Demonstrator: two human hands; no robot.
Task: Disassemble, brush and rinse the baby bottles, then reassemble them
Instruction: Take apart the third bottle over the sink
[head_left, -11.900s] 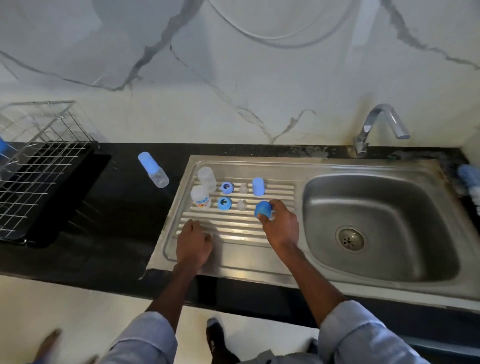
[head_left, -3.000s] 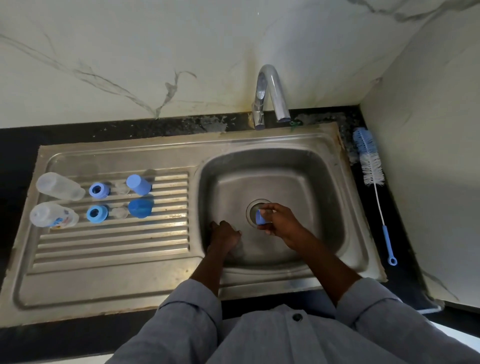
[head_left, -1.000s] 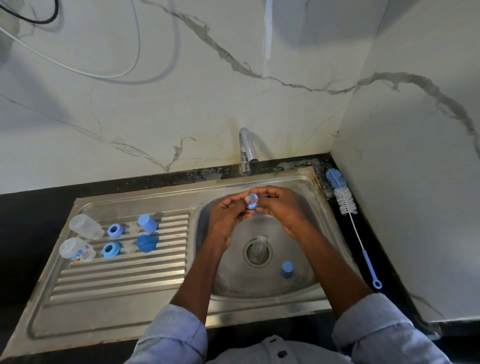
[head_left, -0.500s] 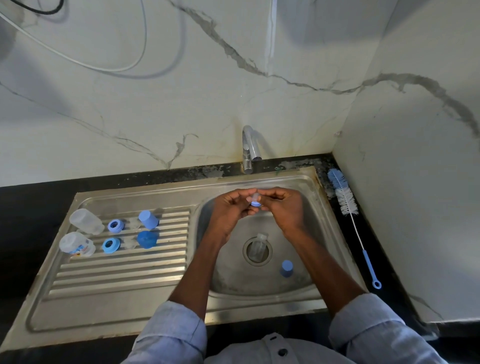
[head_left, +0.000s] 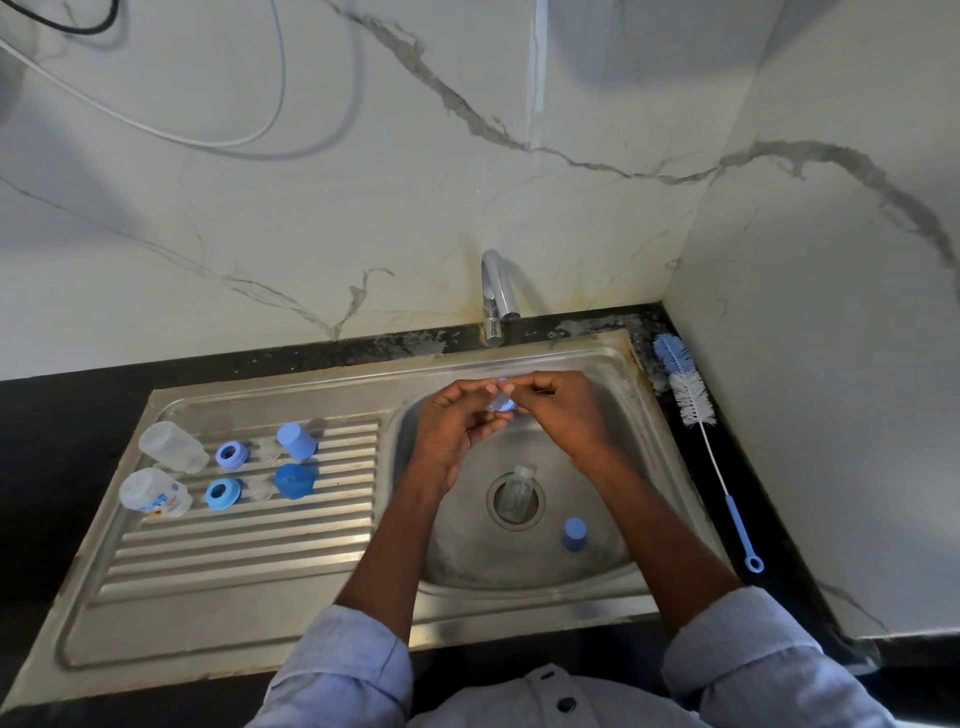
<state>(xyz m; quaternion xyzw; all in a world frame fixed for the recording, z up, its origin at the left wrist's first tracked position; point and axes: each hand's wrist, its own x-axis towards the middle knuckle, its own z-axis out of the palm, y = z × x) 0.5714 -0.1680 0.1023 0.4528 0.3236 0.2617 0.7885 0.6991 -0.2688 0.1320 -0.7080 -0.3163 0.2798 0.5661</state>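
Blue collar w/ clear teat (head_left: 502, 403) pinched between left hand (head_left: 457, 426) and right hand (head_left: 558, 410). Below hands: bottle body (head_left: 517, 486), cap (head_left: 574, 533) in sink basin (head_left: 613, 441). Far left of hands: two sets apart. Brush (head_left: 685, 395) right of hands, untouched. Judgement: disassembly nearly done; brushing, rinsing, reassembly outstanding.

Black worktop (head_left: 72, 415) holds a steel sink (head_left: 249, 613). On its ribbed drainboard: two clear bottles (head_left: 169, 446), two blue rings (head_left: 231, 454), two blue caps (head_left: 296, 440). Basin: bottle (head_left: 515, 486) over the drain, blue cap (head_left: 574, 533). Bottle brush (head_left: 688, 397) lies on the worktop, right.
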